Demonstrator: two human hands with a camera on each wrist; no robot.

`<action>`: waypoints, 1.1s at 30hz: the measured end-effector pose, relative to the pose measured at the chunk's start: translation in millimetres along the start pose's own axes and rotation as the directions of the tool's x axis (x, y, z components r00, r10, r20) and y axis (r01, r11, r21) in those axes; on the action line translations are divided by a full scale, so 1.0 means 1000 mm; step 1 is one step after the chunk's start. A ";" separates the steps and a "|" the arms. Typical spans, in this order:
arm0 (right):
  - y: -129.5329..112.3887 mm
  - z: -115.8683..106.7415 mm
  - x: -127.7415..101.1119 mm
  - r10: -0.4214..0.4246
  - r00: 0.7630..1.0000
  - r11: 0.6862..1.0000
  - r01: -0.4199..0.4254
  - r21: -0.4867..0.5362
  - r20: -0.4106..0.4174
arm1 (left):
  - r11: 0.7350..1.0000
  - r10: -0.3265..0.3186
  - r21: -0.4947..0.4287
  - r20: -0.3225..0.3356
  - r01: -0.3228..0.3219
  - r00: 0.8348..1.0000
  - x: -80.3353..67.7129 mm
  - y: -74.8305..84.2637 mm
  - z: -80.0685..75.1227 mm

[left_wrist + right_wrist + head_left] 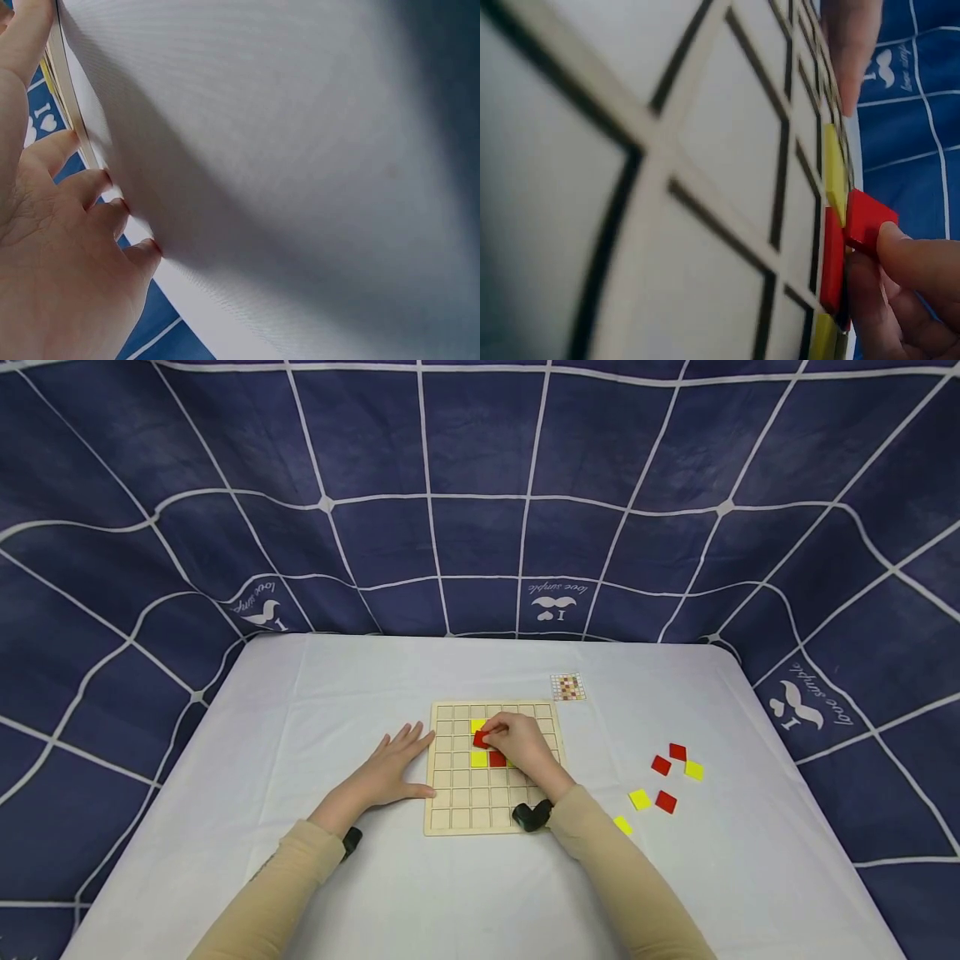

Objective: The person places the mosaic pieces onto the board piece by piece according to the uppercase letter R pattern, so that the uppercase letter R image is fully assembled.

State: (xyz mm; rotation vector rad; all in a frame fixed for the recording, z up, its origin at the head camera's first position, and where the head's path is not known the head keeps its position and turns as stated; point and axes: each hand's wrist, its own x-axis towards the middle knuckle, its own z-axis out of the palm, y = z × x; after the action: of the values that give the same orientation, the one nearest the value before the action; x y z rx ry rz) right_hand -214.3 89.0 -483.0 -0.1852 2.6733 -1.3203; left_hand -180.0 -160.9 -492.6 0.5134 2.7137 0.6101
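Note:
A square wooden grid board (pixel 452 797) lies on the table, with yellow and red square tiles set in some of its cells. My right hand (pixel 519 743) pinches a red tile (pixel 868 219) between thumb and fingers, tilted just over the board's upper middle. Below it sit a yellow tile (pixel 478 759) and a red tile (pixel 497 760); another yellow tile (pixel 477 725) lies above. Part of the grid is hidden under my right hand and wrist. My left hand (pixel 390 768) rests with spread fingers at the board's left edge, fingertips and thumb by the rim.
Loose tiles, red (pixel 666 802) and yellow (pixel 640 799), lie on the white cloth (pixel 360 893) right of the board. A small printed pattern card (pixel 567 687) lies beyond the board's top right corner. Dark blue curtain (pixel 480 460) surrounds the table's back and sides.

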 end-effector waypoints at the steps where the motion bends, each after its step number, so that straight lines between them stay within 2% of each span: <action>1: 0.000 0.001 0.000 -0.007 1.000 1.000 0.007 -0.014 -0.002 | 1.000 -0.002 0.002 0.000 0.002 1.000 0.000 0.000 0.000; 8: -0.003 0.004 0.001 -0.036 0.999 0.997 0.036 -0.064 -0.001 | 1.000 -0.013 0.012 0.001 0.013 1.000 0.001 -0.001 0.001; 14: -0.005 0.006 0.000 -0.088 0.996 0.982 0.086 -0.169 -0.003 | 1.000 -0.010 0.007 0.004 0.010 1.000 0.001 0.000 0.002; 19: -0.007 0.007 0.000 -0.087 0.996 0.978 0.085 -0.191 0.001 | 1.000 -0.008 0.005 0.005 0.008 1.000 0.001 0.000 0.001; 26: -0.004 -0.002 -0.003 -0.029 1.000 0.992 0.029 -0.126 0.001 | 1.000 -0.004 0.001 0.005 0.004 1.000 0.000 0.000 0.002; 33: 0.009 -0.036 -0.007 0.065 0.997 0.998 -0.065 0.007 -0.033 | 1.000 -0.008 -0.002 0.002 0.008 1.000 0.000 0.001 0.001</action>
State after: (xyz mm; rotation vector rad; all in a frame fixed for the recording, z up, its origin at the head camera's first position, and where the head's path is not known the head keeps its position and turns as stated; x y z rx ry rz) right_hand -215.2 123.4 -468.0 -0.0757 2.6781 -1.3241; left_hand -179.1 -159.8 -492.7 0.5015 2.7112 0.6100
